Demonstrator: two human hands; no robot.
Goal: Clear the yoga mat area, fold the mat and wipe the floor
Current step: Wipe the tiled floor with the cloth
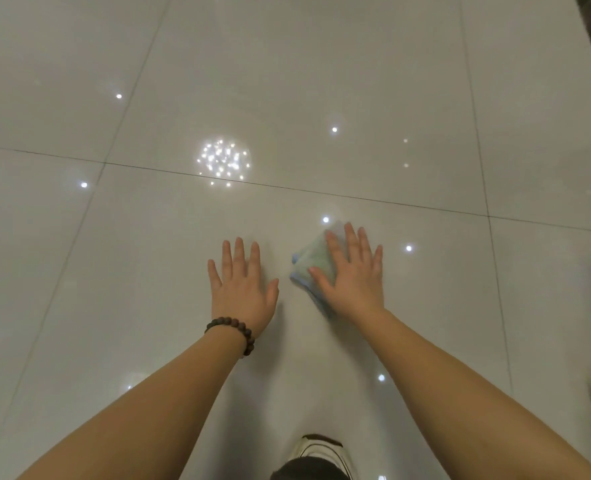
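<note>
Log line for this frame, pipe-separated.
phase: floor wipe | right hand: flat, pressing cloth on tile floor | left hand: flat on floor, empty | mat: not in view

No text, label, brand, number or sign can be read anywhere in view, neither on the surfaces beyond the fingertips nor on anything lying beneath or beside the fingers.
</note>
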